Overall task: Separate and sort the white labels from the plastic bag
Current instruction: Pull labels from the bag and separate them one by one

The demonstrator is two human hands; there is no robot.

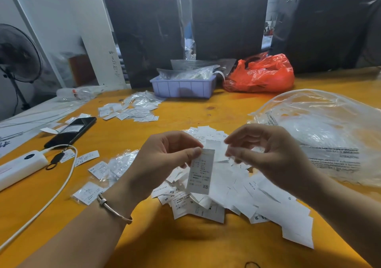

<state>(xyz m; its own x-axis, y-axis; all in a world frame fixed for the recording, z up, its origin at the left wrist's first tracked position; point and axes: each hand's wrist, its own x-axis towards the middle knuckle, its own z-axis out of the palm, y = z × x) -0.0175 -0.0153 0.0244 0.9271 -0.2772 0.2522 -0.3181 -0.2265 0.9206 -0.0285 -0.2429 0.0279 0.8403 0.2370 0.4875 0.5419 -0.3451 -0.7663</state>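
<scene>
Though most print on the pile of labels (233,189) is too small to read, "XS", "S", "M" and "MADE IN" show. The left hand (165,160) pinches one label (201,171) marked "XS" above the pile. The right hand (266,150) hovers with curled fingers; whether it holds anything is unclear. The clear plastic bag (321,135), cut off at right, reads "ATTENZIONE".

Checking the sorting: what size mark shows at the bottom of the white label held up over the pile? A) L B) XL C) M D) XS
D: the white rectangular label pinched by the left hand reads XS at its lower end.
</scene>
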